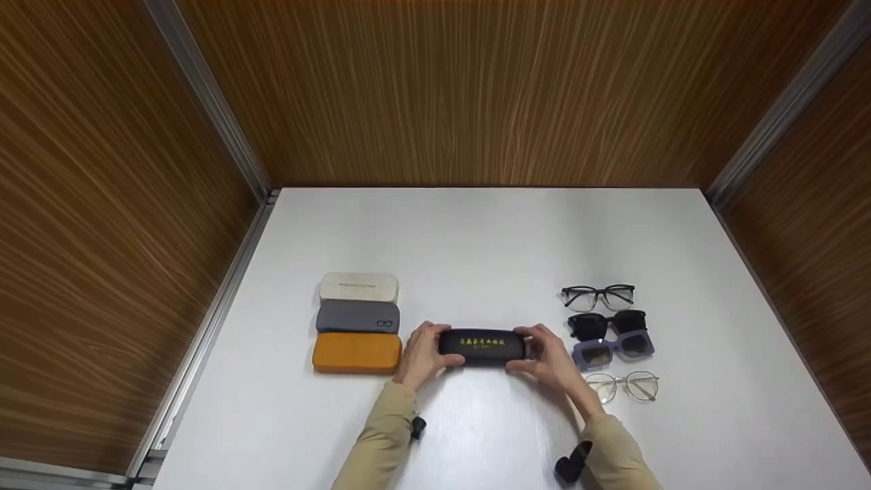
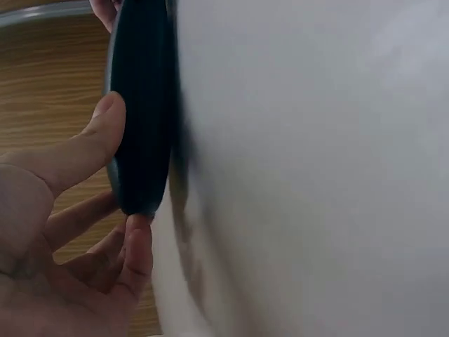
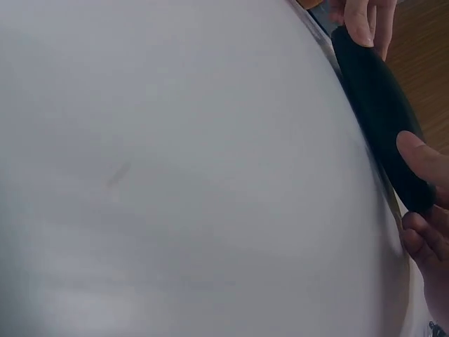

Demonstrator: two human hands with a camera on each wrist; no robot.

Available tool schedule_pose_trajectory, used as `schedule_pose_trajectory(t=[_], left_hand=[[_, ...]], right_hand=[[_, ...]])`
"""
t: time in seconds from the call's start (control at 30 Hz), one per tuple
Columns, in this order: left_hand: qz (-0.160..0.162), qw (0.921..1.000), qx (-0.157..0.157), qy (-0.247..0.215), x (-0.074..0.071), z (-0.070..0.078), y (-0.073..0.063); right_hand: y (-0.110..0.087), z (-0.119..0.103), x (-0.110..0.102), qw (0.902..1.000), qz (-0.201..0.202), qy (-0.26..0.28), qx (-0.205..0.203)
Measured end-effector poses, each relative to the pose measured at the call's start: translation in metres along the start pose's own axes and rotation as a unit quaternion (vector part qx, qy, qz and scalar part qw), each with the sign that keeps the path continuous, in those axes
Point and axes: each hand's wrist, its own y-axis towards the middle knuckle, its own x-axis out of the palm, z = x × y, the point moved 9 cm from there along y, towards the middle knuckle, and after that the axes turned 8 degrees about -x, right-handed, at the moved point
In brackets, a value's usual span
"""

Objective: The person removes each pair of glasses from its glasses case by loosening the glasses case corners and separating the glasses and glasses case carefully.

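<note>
A dark glasses case (image 1: pixel 482 346) with yellow lettering on its lid lies between both hands, closed, long side across the table. The left hand (image 1: pixel 424 354) grips its left end, thumb on the near side and fingers at the far edge and end. At the opposite end the right hand (image 1: pixel 550 362) holds it the same way. In the left wrist view the thumb presses the side of the case (image 2: pixel 144 105), fingertips at its end. The right wrist view shows the case (image 3: pixel 379 105) close over the white table, a hand at each end.
Left of the hands, orange (image 1: pixel 357 352), grey (image 1: pixel 358 318) and cream (image 1: pixel 359 287) glasses cases form a column. On the right lie black-framed glasses (image 1: pixel 597 297), black sunglasses (image 1: pixel 607 325), purple sunglasses (image 1: pixel 613 349) and thin-rimmed glasses (image 1: pixel 641 386), partly behind the right wrist. Wood-grain panels surround the table.
</note>
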Motion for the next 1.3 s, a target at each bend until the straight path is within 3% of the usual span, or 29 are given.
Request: schedule_pose_trajectory(t=[0.2, 0.37, 0.53, 0.73, 0.87, 1.1, 1.3], left_hand=[[-0.004, 0.9970, 0.009, 0.077, -0.012, 0.000, -0.032], [-0.003, 0.9958, 0.030, 0.086, -0.024, -0.017, -0.055], [-0.022, 0.9983, 0.003, 0.054, -0.044, -0.054, -0.073], [0.000, 0.9985, -0.024, 0.049, -0.078, -0.094, -0.086], [0.004, 0.9981, -0.061, 0.007, -0.098, -0.123, -0.089], [0.005, 0.9880, -0.128, -0.086, -0.127, -0.164, -0.096], [0.022, 0.9793, -0.152, -0.131, -0.143, -0.185, -0.100]], right_hand=[[-0.009, -0.015, 0.017, 0.9971, -0.071, -0.005, -0.026], [-0.017, -0.032, 0.037, 0.9935, -0.103, -0.020, -0.044], [-0.019, -0.050, 0.065, 0.9893, -0.129, -0.015, -0.067], [-0.015, -0.074, 0.106, 0.9816, -0.165, 0.020, -0.094], [-0.009, -0.087, 0.134, 0.9767, -0.187, 0.041, -0.097], [0.000, -0.105, 0.172, 0.9750, -0.189, 0.072, -0.093], [0.005, -0.116, 0.188, 0.9799, -0.163, 0.049, -0.104]])
